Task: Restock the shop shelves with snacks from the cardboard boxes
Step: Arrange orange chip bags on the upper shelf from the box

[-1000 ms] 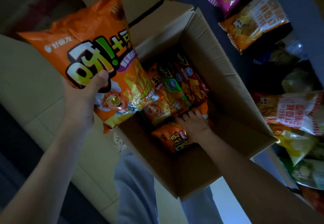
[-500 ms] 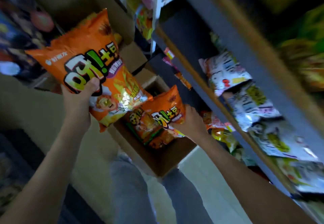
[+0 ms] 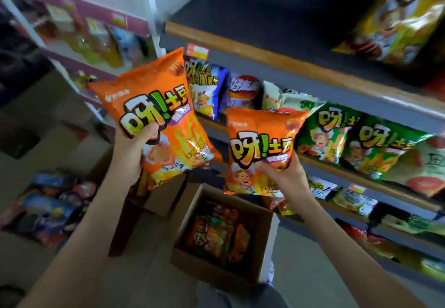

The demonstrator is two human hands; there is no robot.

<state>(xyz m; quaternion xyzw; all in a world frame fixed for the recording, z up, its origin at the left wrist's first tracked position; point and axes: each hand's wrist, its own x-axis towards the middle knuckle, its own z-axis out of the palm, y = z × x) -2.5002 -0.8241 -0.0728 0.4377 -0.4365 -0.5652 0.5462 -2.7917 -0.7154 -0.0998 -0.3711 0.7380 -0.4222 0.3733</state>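
Note:
My left hand point(image 3: 131, 150) grips a large orange snack bag point(image 3: 154, 105) by its lower left, thumb on the front. A smaller orange snack bag point(image 3: 261, 139) is held up by my right hand point(image 3: 286, 175), which grips its lower right corner. Both bags are raised in front of the grey shop shelf point(image 3: 313, 91). Below them stands the open cardboard box point(image 3: 262, 247) with several orange and green bags inside. Green bags point(image 3: 375, 146) of the same brand stand on the shelf just right of the small bag.
Blue, purple and white snack bags point(image 3: 216, 91) fill the shelf behind the held bags. A yellow-green bag point(image 3: 399, 18) lies on the dark upper shelf. Lower shelves hold more packets point(image 3: 356, 201). Another rack point(image 3: 96, 30) and floor packets point(image 3: 50, 206) are at the left.
My right hand took a small orange bag out of the box and raised it to shelf height. The left hand kept its large bag up. The view swung from the box to the shelves.

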